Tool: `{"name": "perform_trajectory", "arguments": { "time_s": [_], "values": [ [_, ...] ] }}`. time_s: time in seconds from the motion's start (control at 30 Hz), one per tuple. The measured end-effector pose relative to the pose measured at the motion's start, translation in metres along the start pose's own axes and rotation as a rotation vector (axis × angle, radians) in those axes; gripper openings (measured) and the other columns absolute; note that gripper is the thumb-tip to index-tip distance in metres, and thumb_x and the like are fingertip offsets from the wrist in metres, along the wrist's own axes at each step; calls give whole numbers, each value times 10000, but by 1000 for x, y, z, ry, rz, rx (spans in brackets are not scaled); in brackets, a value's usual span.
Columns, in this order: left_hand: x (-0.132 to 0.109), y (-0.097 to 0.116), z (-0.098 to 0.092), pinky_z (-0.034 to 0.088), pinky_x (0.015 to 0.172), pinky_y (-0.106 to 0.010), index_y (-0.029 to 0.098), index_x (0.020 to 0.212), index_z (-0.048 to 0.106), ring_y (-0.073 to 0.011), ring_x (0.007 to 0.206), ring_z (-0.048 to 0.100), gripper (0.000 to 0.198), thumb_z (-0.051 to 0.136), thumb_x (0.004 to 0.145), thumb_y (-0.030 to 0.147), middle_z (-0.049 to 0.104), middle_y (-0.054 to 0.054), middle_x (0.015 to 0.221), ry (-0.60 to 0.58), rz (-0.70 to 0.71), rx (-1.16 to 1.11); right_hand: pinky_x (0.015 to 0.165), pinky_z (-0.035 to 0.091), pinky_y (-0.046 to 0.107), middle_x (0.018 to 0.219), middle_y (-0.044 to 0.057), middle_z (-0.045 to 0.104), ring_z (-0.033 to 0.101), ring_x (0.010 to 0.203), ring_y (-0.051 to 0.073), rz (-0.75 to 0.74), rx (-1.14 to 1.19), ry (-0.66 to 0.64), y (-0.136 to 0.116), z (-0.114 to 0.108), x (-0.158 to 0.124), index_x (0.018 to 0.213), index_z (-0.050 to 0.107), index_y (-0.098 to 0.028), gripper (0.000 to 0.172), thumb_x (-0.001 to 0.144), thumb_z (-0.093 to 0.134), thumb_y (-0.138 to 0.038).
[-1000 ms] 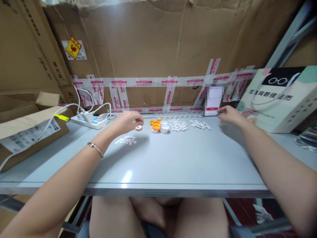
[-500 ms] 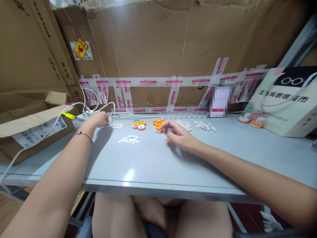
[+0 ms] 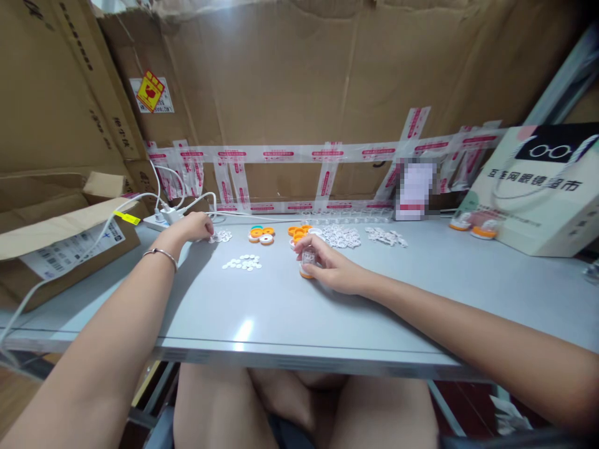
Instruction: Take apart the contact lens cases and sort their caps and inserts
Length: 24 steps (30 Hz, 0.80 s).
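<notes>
My right hand point(image 3: 330, 265) is closed around a small clear-topped piece with an orange base point(image 3: 307, 273), which stands upright at the tabletop; small white parts show through its clear top. My left hand point(image 3: 196, 227) is at the left edge of a little pile of white pieces point(image 3: 223, 236). Its fingers are curled together, and what they pinch, if anything, is hidden. Between the hands lie loose flat white discs point(image 3: 243, 262) and a cluster of orange and white rings point(image 3: 262, 234), one with teal. More orange caps point(image 3: 297, 231) sit just behind my right hand.
Two heaps of small white parts point(image 3: 341, 236) lie right of centre, with a row of clear cups point(image 3: 350, 216) behind them. A phone point(image 3: 414, 190) leans at the back. At right stand a paper bag point(image 3: 538, 193) and finished-looking orange-based pieces point(image 3: 484, 231). An open carton point(image 3: 70, 243) and power strip point(image 3: 156, 220) are left.
My left hand has moved right, from beside the power strip to the pile of white pieces. My right hand has shifted left and slightly nearer with the clear-topped piece.
</notes>
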<state>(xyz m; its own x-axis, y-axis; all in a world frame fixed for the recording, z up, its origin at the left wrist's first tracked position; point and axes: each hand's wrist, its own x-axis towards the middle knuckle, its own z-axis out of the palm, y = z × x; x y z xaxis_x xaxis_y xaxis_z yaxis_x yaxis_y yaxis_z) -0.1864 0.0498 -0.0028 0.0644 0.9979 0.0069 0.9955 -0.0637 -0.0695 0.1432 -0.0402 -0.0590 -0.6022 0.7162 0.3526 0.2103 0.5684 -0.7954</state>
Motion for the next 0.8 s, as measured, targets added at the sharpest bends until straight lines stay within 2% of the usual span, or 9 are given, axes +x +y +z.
{"name": "perform_trajectory", "arguments": {
  "time_s": [0.1,0.2,0.27,0.37,0.43,0.5,0.57,0.63,0.8],
  "values": [
    [-7,3,-10,396,609,-204,196,781,674,-190,740,595,255,593,542,171,682,-23,777,-29,-3,4,798,440,349,1085,65,436,485,983,167,22,11,2,0,-2,0,994,394,-224,295,732,518,-164],
    [-20,20,-26,402,639,-241,180,846,660,-233,796,597,256,569,607,200,672,-63,863,97,-28,40,867,411,369,1124,70,438,465,1050,173,56,28,14,0,-4,1,1009,389,-224,330,726,556,-205],
    [-34,43,-37,409,671,-261,182,869,648,-248,830,597,229,533,680,242,662,-69,897,251,-13,25,886,397,368,1139,71,439,458,1058,170,76,18,31,1,-4,2,1011,393,-222,357,712,586,-231],
    [-62,90,-41,415,713,-260,169,882,633,-210,829,596,220,475,762,264,659,-59,877,389,179,-150,825,414,348,1106,69,464,485,961,162,86,-55,76,2,-5,3,992,421,-213,385,676,634,-273],
    [-82,121,-34,422,706,-255,152,885,622,-182,797,591,236,478,783,310,653,-59,866,341,363,-320,740,415,318,1017,54,491,487,860,155,82,-148,121,3,-5,3,920,464,-200,359,644,664,-312],
    [-100,144,-20,433,677,-260,155,999,580,-183,804,582,364,565,729,399,637,-64,904,214,475,-448,637,383,277,838,14,494,458,725,135,110,-220,140,2,-5,4,814,484,-188,327,621,680,-365],
    [-112,157,-4,438,641,-266,179,1080,528,-192,818,573,522,635,656,466,613,-69,962,92,470,-553,548,321,241,659,-39,427,392,598,108,176,-215,119,1,-5,4,749,469,-188,346,607,681,-422],
    [-116,164,10,433,626,-268,185,1041,524,-186,792,568,541,654,625,506,606,-59,947,15,453,-644,504,271,223,575,-69,367,340,535,91,237,-162,101,0,-3,4,737,452,-192,378,595,679,-459],
    [-110,174,30,382,571,-261,174,862,519,-163,677,526,424,632,644,519,586,-13,788,90,365,-711,496,266,219,574,-64,411,366,537,96,230,-154,152,1,2,4,723,443,-194,393,574,680,-470]
  ]
}}
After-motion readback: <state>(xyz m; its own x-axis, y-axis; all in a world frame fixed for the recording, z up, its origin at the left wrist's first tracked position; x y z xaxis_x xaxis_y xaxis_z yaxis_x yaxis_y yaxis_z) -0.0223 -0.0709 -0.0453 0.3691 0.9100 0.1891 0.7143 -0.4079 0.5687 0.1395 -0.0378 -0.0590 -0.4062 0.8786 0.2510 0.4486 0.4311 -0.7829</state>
